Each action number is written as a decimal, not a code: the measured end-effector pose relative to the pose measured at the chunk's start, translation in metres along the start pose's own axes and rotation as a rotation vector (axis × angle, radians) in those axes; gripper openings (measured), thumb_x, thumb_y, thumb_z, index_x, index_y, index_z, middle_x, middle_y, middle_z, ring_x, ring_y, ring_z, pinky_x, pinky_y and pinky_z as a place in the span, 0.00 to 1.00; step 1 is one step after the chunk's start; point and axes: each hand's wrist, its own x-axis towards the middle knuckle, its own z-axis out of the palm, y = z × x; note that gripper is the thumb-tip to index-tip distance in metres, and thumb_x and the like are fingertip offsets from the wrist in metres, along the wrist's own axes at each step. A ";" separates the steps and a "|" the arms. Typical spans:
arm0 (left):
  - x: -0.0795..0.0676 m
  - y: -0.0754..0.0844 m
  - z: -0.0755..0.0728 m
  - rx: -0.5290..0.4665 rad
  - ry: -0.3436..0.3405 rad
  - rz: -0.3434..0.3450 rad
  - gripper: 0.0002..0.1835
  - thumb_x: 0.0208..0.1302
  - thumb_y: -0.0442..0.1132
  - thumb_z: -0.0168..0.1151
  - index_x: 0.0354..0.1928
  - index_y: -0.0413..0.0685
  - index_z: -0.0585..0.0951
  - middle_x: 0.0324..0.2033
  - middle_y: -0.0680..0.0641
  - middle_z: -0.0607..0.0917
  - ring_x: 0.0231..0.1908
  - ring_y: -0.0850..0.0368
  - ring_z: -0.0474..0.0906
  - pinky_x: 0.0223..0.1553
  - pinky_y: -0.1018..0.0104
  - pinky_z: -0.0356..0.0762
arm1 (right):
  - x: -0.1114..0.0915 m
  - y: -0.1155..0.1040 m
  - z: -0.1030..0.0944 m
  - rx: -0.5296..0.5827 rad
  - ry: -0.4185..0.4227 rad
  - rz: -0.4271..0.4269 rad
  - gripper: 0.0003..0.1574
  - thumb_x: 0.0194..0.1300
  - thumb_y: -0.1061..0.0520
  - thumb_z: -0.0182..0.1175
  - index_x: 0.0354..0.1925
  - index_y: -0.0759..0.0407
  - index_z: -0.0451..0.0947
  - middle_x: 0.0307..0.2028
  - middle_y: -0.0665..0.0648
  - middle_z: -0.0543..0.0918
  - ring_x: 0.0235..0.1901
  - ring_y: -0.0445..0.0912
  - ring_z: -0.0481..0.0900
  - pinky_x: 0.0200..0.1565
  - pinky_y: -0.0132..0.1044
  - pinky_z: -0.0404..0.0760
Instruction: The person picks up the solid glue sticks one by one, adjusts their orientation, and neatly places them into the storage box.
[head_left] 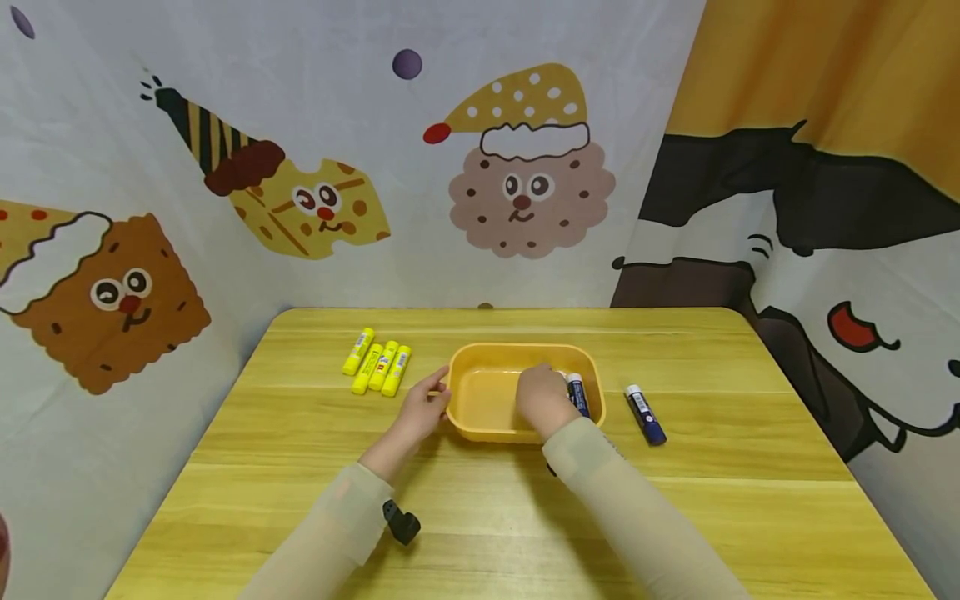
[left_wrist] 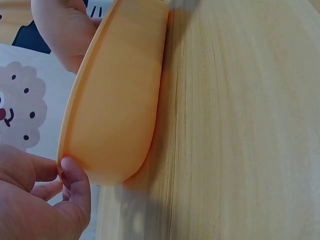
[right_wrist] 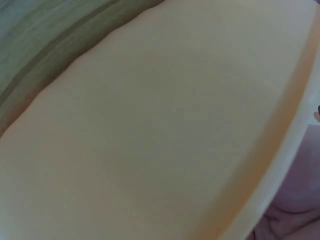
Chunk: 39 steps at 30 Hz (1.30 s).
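An orange plastic bin point(head_left: 480, 433) sits on the table in the head view. My left hand point(head_left: 423, 408) pinches its left rim between thumb and fingers, plainly seen in the left wrist view. Over the bin's right half, my right hand point(head_left: 543, 396) reaches inside with its fingers hidden, so whether it grips anything cannot be told. Just right of that hand, a dark blue glue stick point(head_left: 577, 395) with a white end lies in the bin. Another bit of white shows beside it, mostly covered by the hand. The right wrist view is filled by the bin's outer wall point(right_wrist: 160, 120).
Several yellow glue sticks point(head_left: 381, 367) lie side by side on the table, left of the bin. One dark blue glue stick point(head_left: 646, 415) lies to its right. Behind the wooden table point(head_left: 480, 517) hangs a cartoon-printed cloth point(head_left: 420, 167).
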 end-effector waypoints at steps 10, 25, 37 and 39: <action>0.018 -0.025 0.000 -0.018 0.013 0.001 0.26 0.69 0.29 0.49 0.69 0.42 0.63 0.46 0.39 0.70 0.29 0.59 0.69 0.27 0.71 0.74 | 0.003 0.001 0.003 -0.008 -0.023 0.013 0.17 0.69 0.62 0.48 0.49 0.71 0.77 0.46 0.69 0.78 0.41 0.54 0.80 0.39 0.45 0.82; 0.022 -0.034 0.002 0.002 0.049 0.015 0.26 0.69 0.29 0.49 0.68 0.44 0.65 0.45 0.40 0.70 0.30 0.59 0.69 0.26 0.73 0.73 | 0.002 0.004 -0.003 -0.018 0.065 -0.009 0.15 0.68 0.63 0.49 0.47 0.71 0.78 0.47 0.70 0.77 0.40 0.54 0.80 0.36 0.42 0.83; 0.023 -0.033 0.004 0.013 0.049 0.009 0.26 0.69 0.30 0.49 0.68 0.46 0.65 0.45 0.41 0.71 0.30 0.58 0.70 0.28 0.70 0.75 | 0.000 0.036 -0.029 0.232 -0.014 -0.136 0.23 0.65 0.56 0.58 0.57 0.60 0.74 0.53 0.61 0.79 0.42 0.52 0.79 0.38 0.44 0.78; 0.023 -0.033 0.004 0.011 0.047 0.010 0.26 0.69 0.30 0.49 0.68 0.46 0.65 0.45 0.41 0.71 0.30 0.58 0.70 0.28 0.70 0.75 | -0.001 0.043 -0.033 0.289 -0.027 -0.173 0.28 0.65 0.51 0.59 0.61 0.59 0.72 0.57 0.61 0.77 0.49 0.53 0.78 0.46 0.47 0.78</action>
